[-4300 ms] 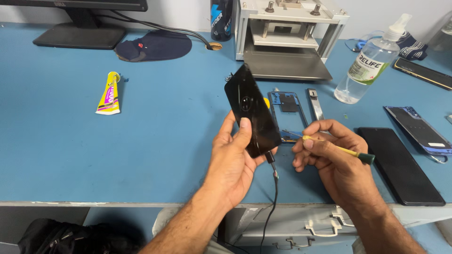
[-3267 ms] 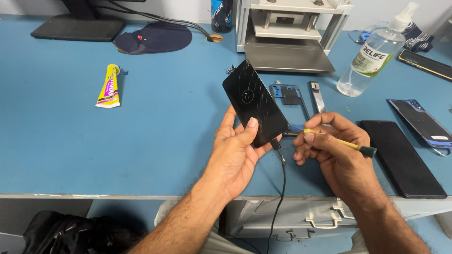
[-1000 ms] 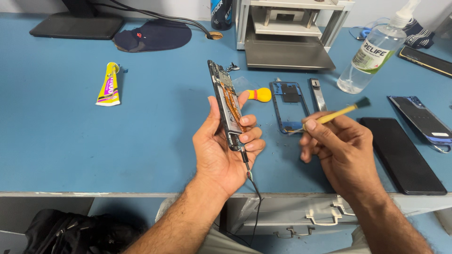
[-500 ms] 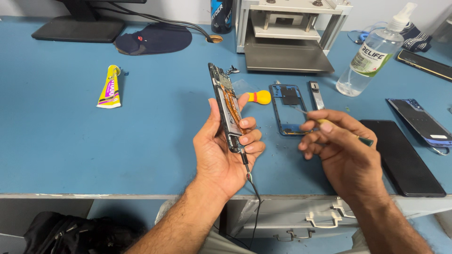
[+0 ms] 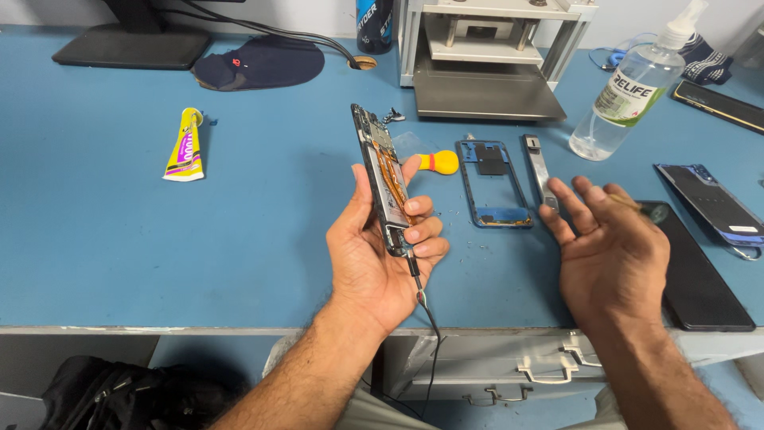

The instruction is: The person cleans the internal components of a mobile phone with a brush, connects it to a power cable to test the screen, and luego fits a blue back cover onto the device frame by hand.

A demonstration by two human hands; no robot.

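upright in the left hand, an opened phone with exposed innards

Bare table left; phone frame between hands.

Person's own body: left hand and right hand, both bare, no gloves, rings, watch or sleeves; forearms uncovered and hairy down to the frame edge.

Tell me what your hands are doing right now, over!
Left hand grips opened phone, cable plugged in. Right hand open, palm up, thin tool behind fingers. Nothing between them.
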